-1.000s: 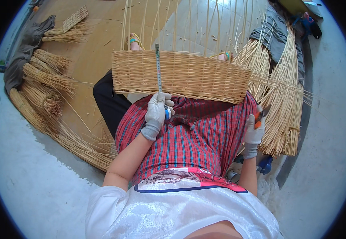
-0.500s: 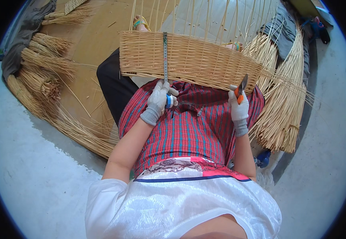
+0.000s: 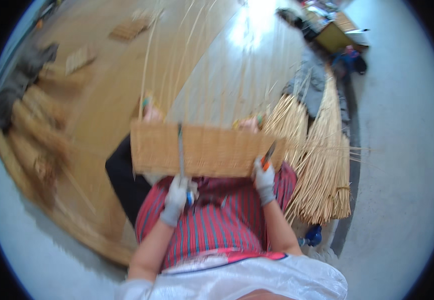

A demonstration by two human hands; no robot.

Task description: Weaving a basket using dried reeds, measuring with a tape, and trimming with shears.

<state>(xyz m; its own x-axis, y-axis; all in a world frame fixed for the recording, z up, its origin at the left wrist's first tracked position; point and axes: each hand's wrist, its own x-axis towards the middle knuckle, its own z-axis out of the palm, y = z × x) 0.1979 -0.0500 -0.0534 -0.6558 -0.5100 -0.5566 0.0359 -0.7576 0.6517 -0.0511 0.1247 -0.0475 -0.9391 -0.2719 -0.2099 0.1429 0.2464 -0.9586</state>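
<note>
The picture is blurred by motion. A pale woven wicker panel [image 3: 222,152] lies across my thighs, over red plaid cloth, with long loose canes rising from its far edge. My gloved left hand [image 3: 178,195] is closed on a blue and white tape measure [image 3: 190,199] below the panel's near edge; the metal tape [image 3: 181,150] runs up across the weave. At the panel's right part, my gloved right hand [image 3: 263,174] grips an orange-handled cutting tool [image 3: 268,159], its dark blade pointing up.
Long cane bundles [image 3: 322,175] with grey cloth lie at right; more bundles [image 3: 37,135] lie along the left. My sandaled feet [image 3: 152,112] show beyond the panel. Small woven pieces [image 3: 129,30] are on the floor, assorted items [image 3: 337,37] at upper right, a blue object [image 3: 313,235] at lower right.
My right hand with the cutting tool has moved up and inward onto the panel's right part. The view has swung upward, so the scene sits lower and shows more floor ahead.
</note>
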